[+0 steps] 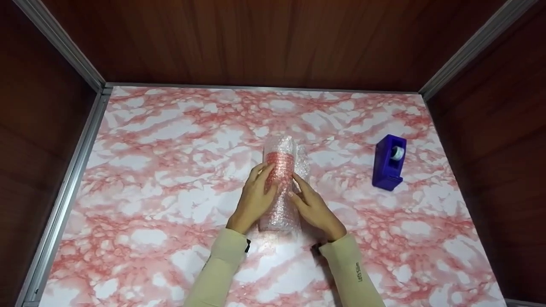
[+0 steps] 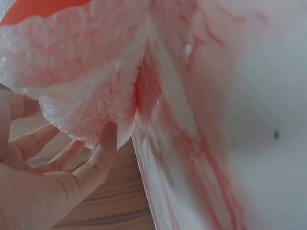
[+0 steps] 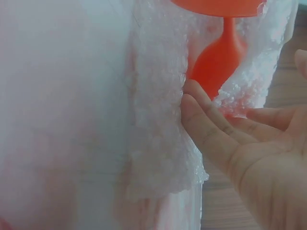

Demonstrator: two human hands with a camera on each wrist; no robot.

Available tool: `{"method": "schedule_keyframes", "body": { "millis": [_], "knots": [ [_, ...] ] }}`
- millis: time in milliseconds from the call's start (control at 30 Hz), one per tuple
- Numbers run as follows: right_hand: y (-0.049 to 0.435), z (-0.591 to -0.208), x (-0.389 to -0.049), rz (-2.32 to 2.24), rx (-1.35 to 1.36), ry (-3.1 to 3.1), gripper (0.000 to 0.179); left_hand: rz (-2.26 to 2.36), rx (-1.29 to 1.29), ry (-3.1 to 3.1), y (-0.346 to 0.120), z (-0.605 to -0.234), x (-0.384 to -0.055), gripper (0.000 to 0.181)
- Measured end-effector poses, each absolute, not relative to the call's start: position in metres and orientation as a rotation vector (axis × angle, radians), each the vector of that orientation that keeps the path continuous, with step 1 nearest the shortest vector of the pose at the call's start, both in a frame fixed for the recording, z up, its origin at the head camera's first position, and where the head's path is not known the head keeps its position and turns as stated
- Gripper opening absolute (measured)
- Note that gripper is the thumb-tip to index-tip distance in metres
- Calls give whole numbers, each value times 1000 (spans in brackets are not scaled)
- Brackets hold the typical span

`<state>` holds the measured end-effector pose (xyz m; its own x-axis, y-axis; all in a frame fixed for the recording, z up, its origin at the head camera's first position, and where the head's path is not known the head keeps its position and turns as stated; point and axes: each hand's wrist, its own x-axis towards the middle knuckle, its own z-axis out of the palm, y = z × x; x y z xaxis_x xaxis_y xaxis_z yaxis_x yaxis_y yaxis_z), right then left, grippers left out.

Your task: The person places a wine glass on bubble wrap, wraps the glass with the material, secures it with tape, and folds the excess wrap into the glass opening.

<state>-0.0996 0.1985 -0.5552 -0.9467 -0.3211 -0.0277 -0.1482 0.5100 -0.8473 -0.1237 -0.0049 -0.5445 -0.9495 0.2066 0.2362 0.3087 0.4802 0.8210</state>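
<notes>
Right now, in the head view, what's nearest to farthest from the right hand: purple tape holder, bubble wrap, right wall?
1. Bubble wrap: touching the right hand.
2. Purple tape holder: to the right.
3. Right wall: beyond the holder.

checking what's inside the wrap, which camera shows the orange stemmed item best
Right wrist: the orange stemmed item shows its disc and narrow stem. Head shows it only through bubble wrap; left wrist, just an orange patch.

Tabletop [image 1: 170, 140]: marbled red and white. Bubble wrap [image 1: 279, 217]: clear, dimpled. Wrapped object [image 3: 216, 67]: orange-red. Tape dispenser [image 1: 385, 166]: deep purple. Sleeves [image 1: 350, 260]: pale yellow-green.
</notes>
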Motion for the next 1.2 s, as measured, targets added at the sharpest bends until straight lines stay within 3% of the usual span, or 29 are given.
{"method": "schedule_keyframes", "body": {
  "millis": [767, 1200],
  "knots": [
    [196, -552, -103, -1407, -574, 2724, 52, -1415, -475, -2626, -4, -545, -123, 49],
    [195, -556, -99, -1501, -543, 2596, 67, -1376, -482, -2633, -3, -543, -122, 49]
  ]
}}
